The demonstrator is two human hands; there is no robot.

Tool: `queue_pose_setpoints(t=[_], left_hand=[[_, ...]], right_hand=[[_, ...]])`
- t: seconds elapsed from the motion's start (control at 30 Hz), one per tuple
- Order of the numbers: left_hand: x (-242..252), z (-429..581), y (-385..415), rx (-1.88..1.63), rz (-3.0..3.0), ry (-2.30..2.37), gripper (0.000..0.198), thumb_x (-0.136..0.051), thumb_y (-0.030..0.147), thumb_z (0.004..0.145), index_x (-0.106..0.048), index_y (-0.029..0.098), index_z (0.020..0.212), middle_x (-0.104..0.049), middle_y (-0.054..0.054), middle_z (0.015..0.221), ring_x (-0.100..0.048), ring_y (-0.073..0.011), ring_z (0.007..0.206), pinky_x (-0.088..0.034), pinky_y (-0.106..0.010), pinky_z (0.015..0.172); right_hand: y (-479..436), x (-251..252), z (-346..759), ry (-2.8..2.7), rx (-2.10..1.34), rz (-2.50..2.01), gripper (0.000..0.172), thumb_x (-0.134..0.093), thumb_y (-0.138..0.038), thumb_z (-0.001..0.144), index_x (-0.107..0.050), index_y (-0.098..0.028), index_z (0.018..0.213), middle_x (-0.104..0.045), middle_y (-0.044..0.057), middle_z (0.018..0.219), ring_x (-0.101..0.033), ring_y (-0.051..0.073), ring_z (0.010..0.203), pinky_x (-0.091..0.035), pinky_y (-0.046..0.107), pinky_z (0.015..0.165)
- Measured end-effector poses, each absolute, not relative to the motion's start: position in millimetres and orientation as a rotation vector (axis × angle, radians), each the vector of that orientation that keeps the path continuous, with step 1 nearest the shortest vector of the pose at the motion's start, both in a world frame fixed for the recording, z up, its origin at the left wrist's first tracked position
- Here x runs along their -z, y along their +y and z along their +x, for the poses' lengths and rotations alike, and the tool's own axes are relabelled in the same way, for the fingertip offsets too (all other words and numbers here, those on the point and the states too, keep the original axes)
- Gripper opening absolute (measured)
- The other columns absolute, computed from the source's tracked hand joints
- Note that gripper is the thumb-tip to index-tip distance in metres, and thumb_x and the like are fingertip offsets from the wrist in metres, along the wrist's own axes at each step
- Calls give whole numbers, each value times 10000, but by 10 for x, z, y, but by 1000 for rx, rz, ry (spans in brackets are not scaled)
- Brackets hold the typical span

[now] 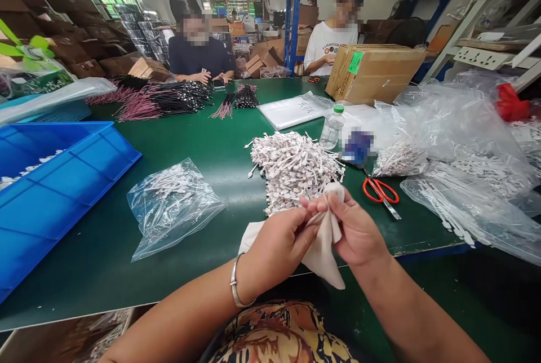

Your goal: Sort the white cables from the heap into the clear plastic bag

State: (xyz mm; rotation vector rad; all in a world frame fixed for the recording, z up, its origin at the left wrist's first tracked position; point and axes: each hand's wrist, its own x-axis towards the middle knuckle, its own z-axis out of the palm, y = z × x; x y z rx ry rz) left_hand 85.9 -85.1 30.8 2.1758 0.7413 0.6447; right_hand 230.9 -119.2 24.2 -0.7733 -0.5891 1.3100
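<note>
My left hand (279,244) and my right hand (355,228) are both closed on a white cloth (323,250), held just above the near edge of the green table (203,154). The left pinches it from the left, and the right's thumb and fingers pinch its top. A silver bangle sits on my left wrist. Just beyond my hands lies a big heap of small white tagged parts (293,168).
A clear bag of white parts (171,202) lies left, beside a blue tray (51,188). Red-handled scissors (380,191), a water bottle (332,126), plastic bags (465,154) and a cardboard box (372,72) are right. Two people sit across, with bundles of wires (164,98).
</note>
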Motion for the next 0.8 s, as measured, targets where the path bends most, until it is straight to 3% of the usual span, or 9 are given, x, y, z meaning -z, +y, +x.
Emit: queue_pose_setpoints(t=[0.07,0.17,0.37,0.57,0.8], left_hand=[[-276,761,-861,-604,2233,776,159,-466,269,879,-548,185,771,-567,9,700,-477,-114,636,-366,-238,603],[-165,421,-849,-682,2247,925,117,-480,269,876,-573,206,843,-604,4,767,-532,-127,714,-402,-247,679],[323,-537,-860,-895,2320,1510,111,-541,292,844,-589,217,910,-634,-15,849,-576,-152,791,-425,-264,727],[591,-783,-947,-1000,2509,1588,86,-586,198,808,-593,189,893,-627,-36,782,-572,-159,727,-430,-303,720],[531,-713,-923,-1055,2576,1467,153,-606,101,770,-594,201,886,-630,-32,764,-581,-166,711,-444,-333,723]], right_hand=[[-957,-260,2542,-618,-1026,-902,134,-618,-359,791,-545,-248,770,-497,-86,534,-512,88,496,-518,309,709],[-487,-296,3089,-709,-394,-1293,214,-563,-445,791,-515,-237,776,-467,-75,540,-451,105,435,-453,268,499],[403,-394,4047,-1134,230,-1694,161,-611,-336,726,-554,-204,798,-569,24,743,-523,195,706,-420,336,679],[977,-385,4198,-1338,320,-2071,233,-593,-362,729,-556,-196,888,-583,113,897,-526,271,854,-372,370,715],[1164,-169,4219,-1158,308,-1995,300,-647,-355,664,-574,-179,895,-582,102,797,-505,248,788,-344,389,722]])
